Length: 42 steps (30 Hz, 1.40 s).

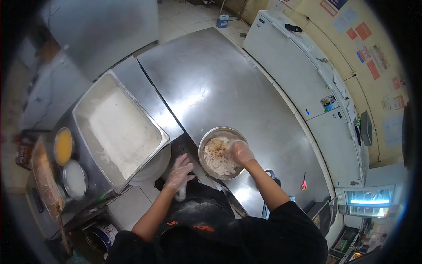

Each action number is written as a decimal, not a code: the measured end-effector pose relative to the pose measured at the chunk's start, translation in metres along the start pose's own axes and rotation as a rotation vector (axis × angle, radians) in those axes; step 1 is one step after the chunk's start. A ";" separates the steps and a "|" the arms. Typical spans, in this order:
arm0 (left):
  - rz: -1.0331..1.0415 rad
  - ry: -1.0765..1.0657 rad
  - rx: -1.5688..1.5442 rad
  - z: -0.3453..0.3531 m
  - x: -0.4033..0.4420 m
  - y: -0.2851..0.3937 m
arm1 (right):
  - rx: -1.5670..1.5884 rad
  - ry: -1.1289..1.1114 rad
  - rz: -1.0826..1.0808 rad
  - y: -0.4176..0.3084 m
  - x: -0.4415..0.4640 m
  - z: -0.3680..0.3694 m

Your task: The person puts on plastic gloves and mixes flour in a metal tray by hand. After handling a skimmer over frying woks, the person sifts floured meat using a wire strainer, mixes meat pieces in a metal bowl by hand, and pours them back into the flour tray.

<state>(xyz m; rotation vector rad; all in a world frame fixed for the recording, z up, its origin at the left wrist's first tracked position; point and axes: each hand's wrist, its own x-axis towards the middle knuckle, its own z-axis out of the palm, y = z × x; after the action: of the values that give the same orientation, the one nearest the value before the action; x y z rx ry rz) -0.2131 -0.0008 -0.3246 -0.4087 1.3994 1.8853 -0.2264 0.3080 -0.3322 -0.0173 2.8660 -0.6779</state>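
A round metal bowl (201, 147) stands on the steel table and holds flour-coated pieces (216, 154), paler at the bottom and tan toward the top. My right hand (241, 152), in a clear plastic glove, reaches over the bowl's right rim and touches these pieces. Its fingertips are hidden by the hand and the mix. My left hand (179, 172), gloved the same way, hovers left of the bowl in front of my black apron (200, 203). Its fingers are apart and hold nothing.
Left is a deep steel pan (165, 137) of white powder (115, 127), beside bowls of yellow liquid (64, 146) and whitish contents (75, 179). Pink scissors (303, 182) lie on the steel table (220, 79) at right. White chest freezers (290, 61) line the far side.
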 end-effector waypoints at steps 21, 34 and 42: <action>0.282 0.691 -0.841 -0.167 -0.094 0.026 | 0.006 0.165 -0.029 0.001 -0.004 0.020; 0.170 0.495 -0.746 -0.176 -0.131 0.035 | -0.030 -0.225 -0.007 -0.054 0.008 -0.056; 0.188 0.456 -0.633 -0.167 -0.151 0.028 | -0.244 0.058 -0.067 -0.017 0.021 0.078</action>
<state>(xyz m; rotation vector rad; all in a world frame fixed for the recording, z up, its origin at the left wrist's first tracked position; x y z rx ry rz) -0.1596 -0.2140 -0.2683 -1.1030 1.0985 2.4875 -0.2327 0.2568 -0.3971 -0.1311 2.9973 -0.3415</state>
